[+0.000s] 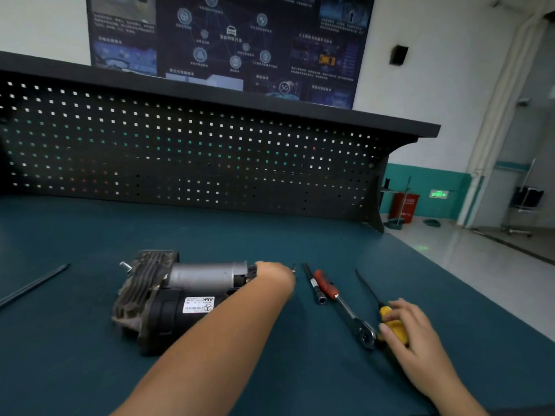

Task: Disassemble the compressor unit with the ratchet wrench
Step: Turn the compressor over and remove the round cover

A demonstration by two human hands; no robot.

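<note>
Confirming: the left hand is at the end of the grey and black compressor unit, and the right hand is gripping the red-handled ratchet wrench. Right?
Not quite. The head view shows the right hand gripping the yellow-handled screwdriver. The red-handled steel ratchet wrench lies on the teal bench mat beside it. The left hand is at the end of the grey and black compressor unit, as you said.

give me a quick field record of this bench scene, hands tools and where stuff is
surface: teal workbench, pegboard behind
compressor unit: lying on its side, left of centre
left hand: reached across the compressor's right end, fingers hidden
right hand: grips the yellow-handled screwdriver
ratchet wrench: lying on the bench between the hands, not held
extension bar: just left of the wrench's red handle
black rod: far left
</note>
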